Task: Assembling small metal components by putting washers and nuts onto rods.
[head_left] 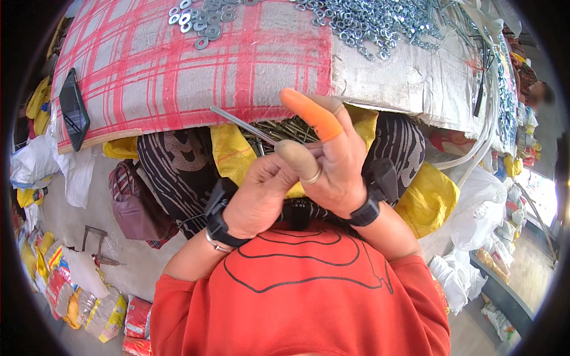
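Observation:
My left hand (256, 199) and my right hand (335, 169) meet close in front of my chest. Together they pinch the near end of a long thin metal rod (240, 124), which slants up to the left toward the table edge. My left fingers are curled around that end. On my right hand an orange finger cot (309, 113) sticks upward, and a tan-capped finger (294, 157) with a ring presses against the rod's end. Both wrists wear black bands. A yellow sack (228, 151) on my lap holds a bundle of similar long metal rods (285, 127).
A table covered in red-checked cloth (178, 65) stands ahead, with flat washers (205, 21) and a heap of small spring washers (374, 21) on it. A dark phone (73, 110) lies at its left edge. Bags and packets lie on the floor at the left and right.

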Motion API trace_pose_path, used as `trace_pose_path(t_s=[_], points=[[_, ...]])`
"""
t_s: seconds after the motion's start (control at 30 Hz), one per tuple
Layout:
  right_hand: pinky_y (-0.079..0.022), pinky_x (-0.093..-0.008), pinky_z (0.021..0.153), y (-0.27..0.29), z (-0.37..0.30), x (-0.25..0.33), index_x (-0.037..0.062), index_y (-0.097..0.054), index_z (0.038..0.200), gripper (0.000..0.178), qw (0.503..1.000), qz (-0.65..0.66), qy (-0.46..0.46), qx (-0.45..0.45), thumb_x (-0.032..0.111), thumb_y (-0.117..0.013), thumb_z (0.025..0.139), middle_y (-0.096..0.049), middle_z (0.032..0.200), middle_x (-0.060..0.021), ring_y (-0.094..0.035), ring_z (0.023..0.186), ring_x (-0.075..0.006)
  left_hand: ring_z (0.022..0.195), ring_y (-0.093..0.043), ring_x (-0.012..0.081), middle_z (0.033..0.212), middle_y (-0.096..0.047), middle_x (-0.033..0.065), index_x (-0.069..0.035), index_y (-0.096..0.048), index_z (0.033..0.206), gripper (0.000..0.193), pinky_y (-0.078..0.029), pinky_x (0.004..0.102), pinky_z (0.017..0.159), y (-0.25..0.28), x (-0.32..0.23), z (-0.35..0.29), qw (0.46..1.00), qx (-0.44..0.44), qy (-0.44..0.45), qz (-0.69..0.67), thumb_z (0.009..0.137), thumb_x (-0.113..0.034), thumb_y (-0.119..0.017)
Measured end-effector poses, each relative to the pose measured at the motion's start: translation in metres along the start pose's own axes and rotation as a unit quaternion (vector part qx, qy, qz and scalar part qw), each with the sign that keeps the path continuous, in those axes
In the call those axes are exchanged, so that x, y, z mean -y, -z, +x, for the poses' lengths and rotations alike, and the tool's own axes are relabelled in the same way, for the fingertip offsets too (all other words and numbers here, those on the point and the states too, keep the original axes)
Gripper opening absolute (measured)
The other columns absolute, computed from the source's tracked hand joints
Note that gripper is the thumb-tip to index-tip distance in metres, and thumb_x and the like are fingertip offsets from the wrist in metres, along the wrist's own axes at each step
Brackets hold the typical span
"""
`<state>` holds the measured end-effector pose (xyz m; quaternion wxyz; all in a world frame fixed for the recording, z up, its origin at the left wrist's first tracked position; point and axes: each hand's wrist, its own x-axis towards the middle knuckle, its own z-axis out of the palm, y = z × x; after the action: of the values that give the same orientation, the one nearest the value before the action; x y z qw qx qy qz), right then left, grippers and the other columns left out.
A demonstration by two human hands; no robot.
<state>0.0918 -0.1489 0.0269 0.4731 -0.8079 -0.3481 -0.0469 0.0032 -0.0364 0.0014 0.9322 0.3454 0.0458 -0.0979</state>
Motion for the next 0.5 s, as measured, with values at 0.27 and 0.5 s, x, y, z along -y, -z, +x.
trace_pose_path(t_s=[0.27,0.5], points=[[-0.048,-0.0323,0.062,0.055,0.051,-0.073,0.0075,-0.071,0.096,0.018,0.947,-0.268,-0.150,-0.097,0.016,-0.072,0.080,-0.062,0.079,-0.0110,-0.061,0.064,-0.0231,0.078,-0.070,0.0265,0.098,-0.065,0.0141,-0.005,-0.038,0.140,0.045,-0.059,0.0354,0.071,0.022,-0.017,-0.002,0.991,-0.103,0.082,0.030,0.100,-0.023,-0.047],[-0.050,-0.0276,0.063,0.064,0.072,-0.068,0.0027,-0.068,0.089,0.017,0.944,-0.164,-0.287,-0.019,0.013,-0.074,0.077,-0.068,0.079,-0.0100,-0.063,0.069,-0.0146,0.072,-0.069,0.0194,0.091,-0.063,0.0095,-0.010,-0.032,0.146,0.054,-0.058,0.0282,0.064,0.029,-0.018,0.001,0.988,-0.111,0.093,0.047,0.097,-0.015,-0.054]])
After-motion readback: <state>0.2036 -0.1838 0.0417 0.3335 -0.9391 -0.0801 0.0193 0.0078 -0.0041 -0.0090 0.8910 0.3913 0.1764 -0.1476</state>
